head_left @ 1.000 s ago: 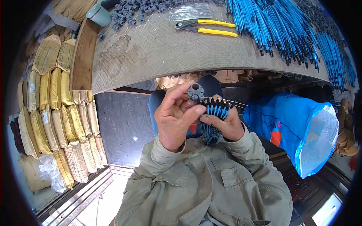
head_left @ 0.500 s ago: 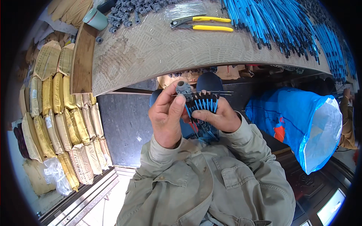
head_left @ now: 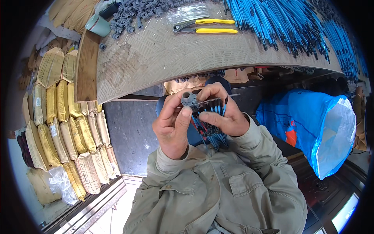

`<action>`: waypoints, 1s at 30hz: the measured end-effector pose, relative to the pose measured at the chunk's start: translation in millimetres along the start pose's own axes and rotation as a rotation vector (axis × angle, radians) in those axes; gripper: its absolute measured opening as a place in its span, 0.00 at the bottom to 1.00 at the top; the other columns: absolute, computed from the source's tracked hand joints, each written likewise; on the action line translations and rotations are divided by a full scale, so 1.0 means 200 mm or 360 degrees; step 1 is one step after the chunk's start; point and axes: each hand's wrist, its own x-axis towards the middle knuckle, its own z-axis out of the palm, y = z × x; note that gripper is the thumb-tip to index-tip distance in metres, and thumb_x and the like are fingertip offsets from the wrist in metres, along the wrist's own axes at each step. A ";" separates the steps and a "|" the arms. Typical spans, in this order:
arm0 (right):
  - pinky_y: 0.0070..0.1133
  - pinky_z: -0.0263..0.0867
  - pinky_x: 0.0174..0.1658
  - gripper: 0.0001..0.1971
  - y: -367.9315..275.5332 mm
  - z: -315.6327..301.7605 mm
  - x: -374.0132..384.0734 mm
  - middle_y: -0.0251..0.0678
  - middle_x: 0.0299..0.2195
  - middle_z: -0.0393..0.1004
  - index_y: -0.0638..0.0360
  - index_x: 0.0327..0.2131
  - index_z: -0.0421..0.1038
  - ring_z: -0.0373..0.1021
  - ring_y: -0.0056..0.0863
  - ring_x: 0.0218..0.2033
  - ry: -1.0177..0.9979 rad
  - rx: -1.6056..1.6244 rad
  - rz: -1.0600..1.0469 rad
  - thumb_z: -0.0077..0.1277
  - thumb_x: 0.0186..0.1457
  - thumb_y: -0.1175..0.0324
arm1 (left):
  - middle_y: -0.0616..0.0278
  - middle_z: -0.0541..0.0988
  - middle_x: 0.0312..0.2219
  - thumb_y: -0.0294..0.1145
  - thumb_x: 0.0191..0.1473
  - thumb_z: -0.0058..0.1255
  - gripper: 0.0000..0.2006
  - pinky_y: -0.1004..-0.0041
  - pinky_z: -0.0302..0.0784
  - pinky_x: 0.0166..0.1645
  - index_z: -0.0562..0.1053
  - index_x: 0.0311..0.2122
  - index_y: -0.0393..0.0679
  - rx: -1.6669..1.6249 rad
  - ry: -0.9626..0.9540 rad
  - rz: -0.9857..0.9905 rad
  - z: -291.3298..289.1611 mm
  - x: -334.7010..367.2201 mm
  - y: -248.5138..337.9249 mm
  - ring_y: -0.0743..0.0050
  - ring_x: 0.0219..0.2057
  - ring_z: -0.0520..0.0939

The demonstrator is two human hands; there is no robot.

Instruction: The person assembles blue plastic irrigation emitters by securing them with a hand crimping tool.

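Note:
My left hand (head_left: 171,130) is closed, with thumb and fingers pinching a grey plastic fitting (head_left: 189,99) that has a round open socket facing up. Close on its right, my right hand (head_left: 228,117) grips a bunch of thin blue tubes with black ends (head_left: 212,126), the thumb lying across them. Thin metal wires (head_left: 230,96) run from beside the fitting across the tops of the tubes, past my right fingers. My right index fingertip is near the fitting; whether it touches is unclear. The lower tubes hang down in front of my jacket.
On the worktable (head_left: 156,62) lie yellow-handled pliers (head_left: 214,26), a bundle of thin wires (head_left: 187,13), grey fittings (head_left: 136,11) and a heap of blue tubes (head_left: 272,23). A green cup (head_left: 98,25) stands far left. Filled paper sacks (head_left: 62,105) are stacked left; a blue bag (head_left: 304,121) is on the right.
My right fingers have come up and left toward the grey fitting, over the wires. The fitting has turned so its socket shows more. The black tube ends have shifted within my right hand.

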 end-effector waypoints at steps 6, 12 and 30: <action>0.21 0.57 0.41 0.11 -0.03 -0.02 -0.02 0.33 0.32 0.62 0.62 0.35 0.63 0.60 0.21 0.35 -0.0049 -0.0233 0.0010 0.52 0.52 0.68 | 0.53 0.74 0.40 0.31 0.54 0.48 0.21 0.73 0.66 0.50 0.64 0.49 0.27 -0.0120 -0.0043 -0.0158 -0.02 -0.01 0.02 0.71 0.42 0.74; 0.21 0.56 0.40 0.12 -0.11 -0.04 0.00 0.33 0.32 0.62 0.63 0.34 0.63 0.59 0.22 0.34 -0.0185 -0.0256 0.0176 0.53 0.51 0.68 | 0.52 0.74 0.38 0.36 0.53 0.48 0.23 0.72 0.68 0.48 0.64 0.47 0.26 -0.0328 -0.0306 -0.0258 -0.08 0.04 0.04 0.69 0.41 0.75; 0.18 0.54 0.43 0.12 -0.03 -0.05 0.00 0.28 0.32 0.63 0.57 0.34 0.64 0.59 0.19 0.37 -0.0288 0.0274 -0.0149 0.57 0.47 0.71 | 0.55 0.72 0.41 0.35 0.54 0.48 0.18 0.71 0.63 0.51 0.70 0.45 0.31 -0.0112 -0.0516 -0.0165 -0.09 0.00 0.04 0.70 0.44 0.71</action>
